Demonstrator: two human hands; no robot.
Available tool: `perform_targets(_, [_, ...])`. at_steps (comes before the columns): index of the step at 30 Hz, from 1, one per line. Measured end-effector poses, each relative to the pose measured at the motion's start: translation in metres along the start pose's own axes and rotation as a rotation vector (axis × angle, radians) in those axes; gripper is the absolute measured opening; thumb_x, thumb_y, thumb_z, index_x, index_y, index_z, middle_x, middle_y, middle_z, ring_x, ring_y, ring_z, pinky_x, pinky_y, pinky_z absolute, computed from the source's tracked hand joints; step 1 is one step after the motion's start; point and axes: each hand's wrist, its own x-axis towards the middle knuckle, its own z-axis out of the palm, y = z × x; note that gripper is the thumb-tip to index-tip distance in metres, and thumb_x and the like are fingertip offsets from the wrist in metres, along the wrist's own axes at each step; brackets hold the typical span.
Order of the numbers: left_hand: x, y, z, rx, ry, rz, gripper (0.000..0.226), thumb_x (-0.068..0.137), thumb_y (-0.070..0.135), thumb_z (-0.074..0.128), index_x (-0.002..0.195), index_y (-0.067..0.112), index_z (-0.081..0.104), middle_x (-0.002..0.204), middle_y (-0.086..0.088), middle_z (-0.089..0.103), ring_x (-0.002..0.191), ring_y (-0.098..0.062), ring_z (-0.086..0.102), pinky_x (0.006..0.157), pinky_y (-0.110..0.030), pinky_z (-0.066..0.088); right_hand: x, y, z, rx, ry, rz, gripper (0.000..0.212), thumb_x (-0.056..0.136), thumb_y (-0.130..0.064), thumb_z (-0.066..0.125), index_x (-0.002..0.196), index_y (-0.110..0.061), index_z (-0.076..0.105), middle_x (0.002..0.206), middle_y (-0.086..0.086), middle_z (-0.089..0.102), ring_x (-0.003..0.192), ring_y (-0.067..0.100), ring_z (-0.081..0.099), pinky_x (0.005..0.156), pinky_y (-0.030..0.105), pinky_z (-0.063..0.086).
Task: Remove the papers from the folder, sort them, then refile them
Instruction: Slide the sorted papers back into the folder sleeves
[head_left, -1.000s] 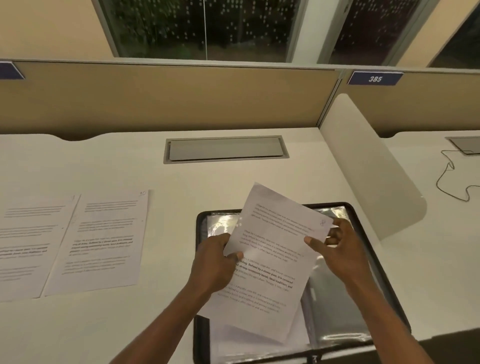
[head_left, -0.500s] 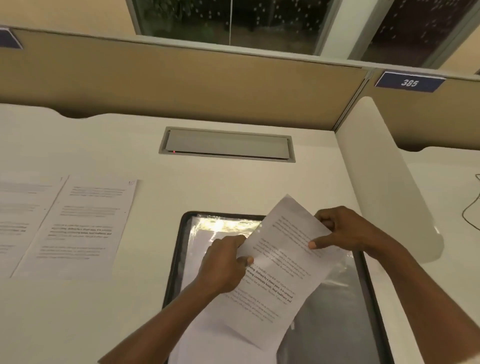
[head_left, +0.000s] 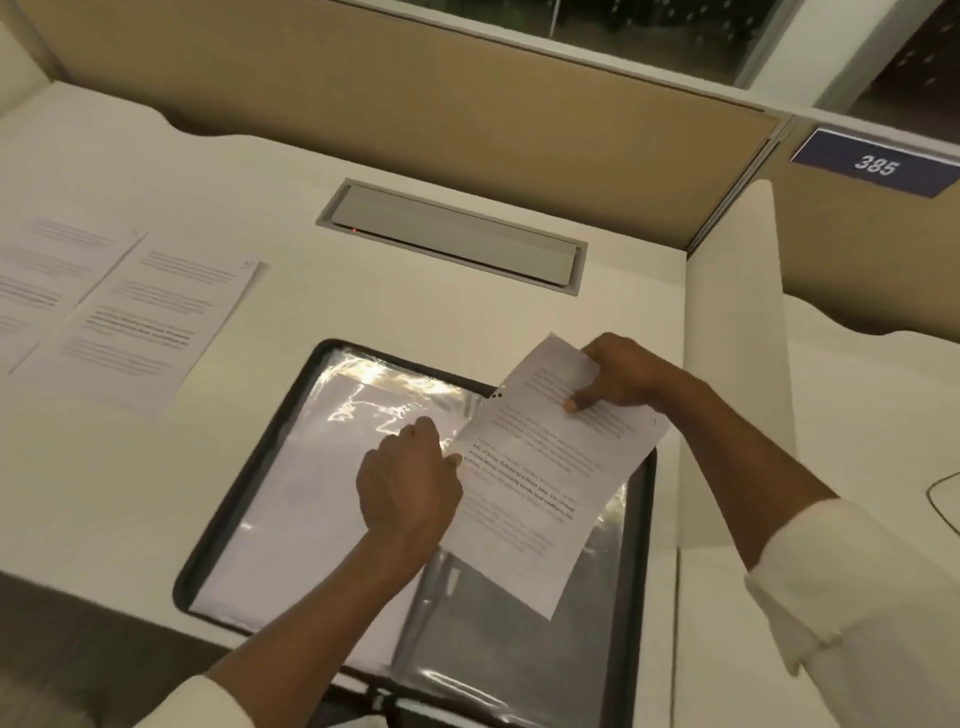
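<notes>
Up in the air over the open black folder (head_left: 638, 597): one printed sheet (head_left: 540, 483), tilted, with its low corner above the folder's right half. Pinched at the left edge by the left hand (head_left: 410, 483) — fingers curled in, thumb tip on the print. Gripped at the top corner by the right hand (head_left: 618, 376), thumb on the front, other fingers tucked behind, just past the folder's far edge. Both hands closed on that same sheet, nothing else in them. Inside the folder, shiny clear sleeves (head_left: 363, 415), with white paper under the plastic on the left half. Folder itself flat on the white desk (head_left: 415, 306), near end at the desk's front edge. Left of the folder and well apart from it, two loose pages (head_left: 145, 332) with print, side by side, flat on the desk. Beyond the folder, a grey hatch (head_left: 452, 236) set in the desk. Right of the folder, a white side wall (head_left: 737, 338) — and past that, a blue sign (head_left: 875, 165) with 385.
</notes>
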Motion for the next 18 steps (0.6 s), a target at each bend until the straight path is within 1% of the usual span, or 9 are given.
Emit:
perform_targets(1, [-0.008, 0.006, 0.004, 0.064, 0.035, -0.016, 0.028, 0.101, 0.049, 0.063, 0.108, 0.022, 0.058, 0.099, 0.006, 0.066, 0.086, -0.016, 0.064, 0.070, -0.030, 0.043, 0.005, 0.004, -0.004, -0.038, -0.007, -0.004, 0.048, 0.073, -0.035, 0.096, 0.109, -0.013, 0.073, 0.105, 0.003, 0.071, 0.089, 0.015, 0.064, 0.074, 0.028, 0.049])
perform_targets(3, [-0.021, 0.018, 0.016, 0.116, 0.051, -0.024, 0.033, 0.101, 0.053, 0.061, 0.113, 0.022, 0.058, 0.105, 0.004, 0.065, 0.092, -0.017, 0.064, 0.075, -0.031, 0.047, 0.016, 0.013, -0.014, -0.103, -0.006, -0.013, 0.049, 0.076, -0.032, 0.095, 0.114, -0.009, 0.072, 0.107, 0.006, 0.070, 0.093, 0.021, 0.065, 0.079, 0.032, 0.052])
perform_targets(5, [-0.032, 0.028, 0.030, 0.101, 0.007, -0.010, 0.034, 0.103, 0.053, 0.056, 0.116, 0.022, 0.059, 0.109, 0.004, 0.066, 0.096, -0.017, 0.065, 0.080, -0.032, 0.050, 0.028, 0.020, -0.023, -0.151, 0.004, -0.020, 0.051, 0.077, -0.031, 0.094, 0.117, -0.007, 0.071, 0.111, 0.009, 0.070, 0.099, 0.026, 0.066, 0.086, 0.038, 0.056])
perform_targets(8, [-0.050, 0.047, 0.054, 0.107, -0.039, 0.077, 0.036, 0.106, 0.052, 0.051, 0.120, 0.020, 0.062, 0.119, 0.001, 0.065, 0.110, -0.019, 0.063, 0.089, -0.034, 0.047, 0.042, 0.031, -0.037, -0.179, 0.019, -0.017, 0.053, 0.079, -0.030, 0.093, 0.119, -0.005, 0.071, 0.113, 0.012, 0.070, 0.101, 0.030, 0.067, 0.092, 0.044, 0.058])
perform_targets(10, [-0.059, 0.062, 0.071, 0.088, -0.059, 0.131, 0.041, 0.105, 0.051, 0.053, 0.127, 0.018, 0.062, 0.129, -0.003, 0.062, 0.123, -0.024, 0.057, 0.100, -0.037, 0.046, 0.050, 0.036, -0.046, -0.186, 0.040, -0.018, 0.050, 0.080, -0.028, 0.092, 0.118, -0.003, 0.072, 0.113, 0.014, 0.070, 0.101, 0.032, 0.067, 0.092, 0.045, 0.058])
perform_targets(13, [-0.065, 0.082, 0.095, 0.090, -0.133, 0.187, 0.052, 0.103, 0.055, 0.056, 0.134, 0.014, 0.060, 0.142, -0.011, 0.051, 0.136, -0.032, 0.047, 0.115, -0.047, 0.041, 0.060, 0.044, -0.061, -0.188, 0.087, -0.021, 0.047, 0.080, -0.025, 0.092, 0.116, -0.001, 0.074, 0.112, 0.015, 0.071, 0.102, 0.034, 0.066, 0.086, 0.040, 0.054])
perform_targets(15, [-0.064, 0.093, 0.106, 0.112, -0.133, 0.215, 0.060, 0.100, 0.060, 0.059, 0.135, 0.012, 0.060, 0.151, -0.015, 0.045, 0.143, -0.035, 0.041, 0.116, -0.052, 0.040, 0.065, 0.048, -0.071, -0.196, 0.115, -0.032, 0.045, 0.080, -0.023, 0.092, 0.116, -0.002, 0.075, 0.112, 0.016, 0.072, 0.103, 0.035, 0.066, 0.083, 0.037, 0.051])
perform_targets(18, [-0.061, 0.107, 0.118, 0.122, -0.157, 0.240, 0.074, 0.097, 0.068, 0.057, 0.141, 0.009, 0.055, 0.164, -0.020, 0.030, 0.155, -0.039, 0.025, 0.118, -0.058, 0.034, 0.071, 0.053, -0.085, -0.237, 0.186, -0.041, 0.044, 0.081, -0.021, 0.091, 0.120, -0.009, 0.075, 0.116, 0.015, 0.072, 0.107, 0.036, 0.064, 0.087, 0.040, 0.052])
